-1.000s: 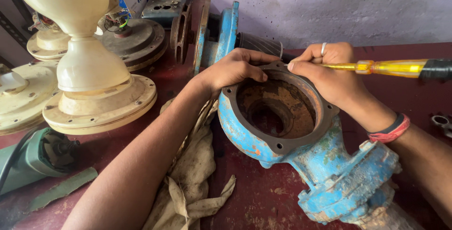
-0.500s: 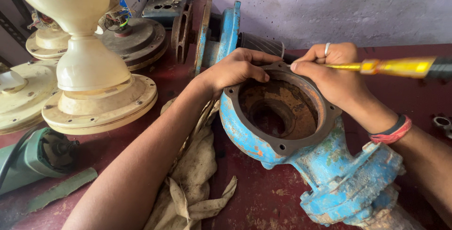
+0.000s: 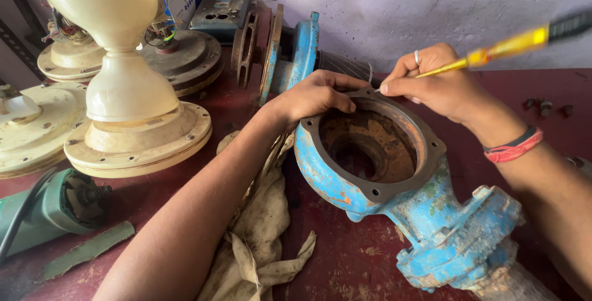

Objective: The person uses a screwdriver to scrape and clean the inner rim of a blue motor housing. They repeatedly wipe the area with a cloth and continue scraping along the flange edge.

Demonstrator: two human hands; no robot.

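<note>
Blue cast pump casing lies on the dark red bench, its open round mouth tilted up toward the camera. Left hand rests on the far rim of the mouth, fingers curled over the edge and steadying it; the grip there is a loose clasp on the casing rather than a full fist. Right hand pinches a screwdriver with a yellow shaft sleeve and dark handle, pen-fashion, tip down at the rim near the left fingertips; the tip itself is hidden, so contact cannot be confirmed. Judged state of work: casing is already opened, with no cover or inner parts in the mouth; the flange face appears bare grey metal, while the bore remains coated in orange-brown rust and scale, so cleaning looks only partly done. Paint is chipped and flaking; bolt holes in the flange stand empty. A stained, crumpled cloth lies beside the casing under the left forearm. Cream fan housings, smooth and dusty, stand to the left; a green angle grinder lies near the bench's edge.
</note>
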